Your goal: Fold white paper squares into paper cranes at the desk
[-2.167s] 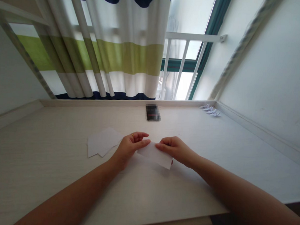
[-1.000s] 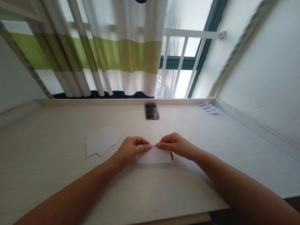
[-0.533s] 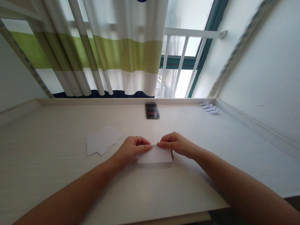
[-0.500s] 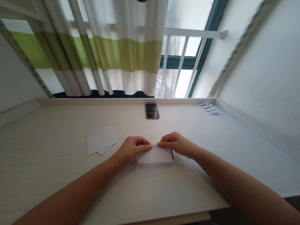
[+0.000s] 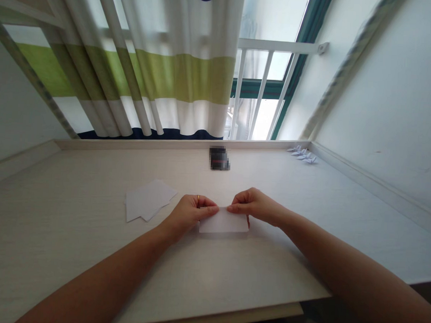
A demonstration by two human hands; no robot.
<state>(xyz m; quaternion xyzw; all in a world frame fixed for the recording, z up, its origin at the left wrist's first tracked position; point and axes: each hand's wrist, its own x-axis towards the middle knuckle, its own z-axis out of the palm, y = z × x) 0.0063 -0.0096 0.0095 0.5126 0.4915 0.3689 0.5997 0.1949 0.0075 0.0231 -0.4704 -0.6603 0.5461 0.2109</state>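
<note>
A folded white sheet of paper (image 5: 223, 223) lies flat on the pale wooden desk (image 5: 72, 241) in front of me. My left hand (image 5: 190, 214), with a gold ring on one finger, pinches the sheet's upper left corner. The sheet's upper right edge is pinched by my right hand (image 5: 254, 208), fingers curled and pressed onto it. Both hands rest on the desk, their fingertips almost meeting above the paper's top edge.
A small stack of white paper sheets (image 5: 147, 204) lies to the left of my hands. A dark small object (image 5: 219, 158) stands near the desk's back edge. Several folded paper figures (image 5: 303, 154) sit in the far right corner. A striped curtain (image 5: 162, 73) hangs behind.
The sheet, held tilted above the desk 2.2 s ago, now lies flat and level. Both hands have closed onto its top edge and stayed nearly still over the last second.
</note>
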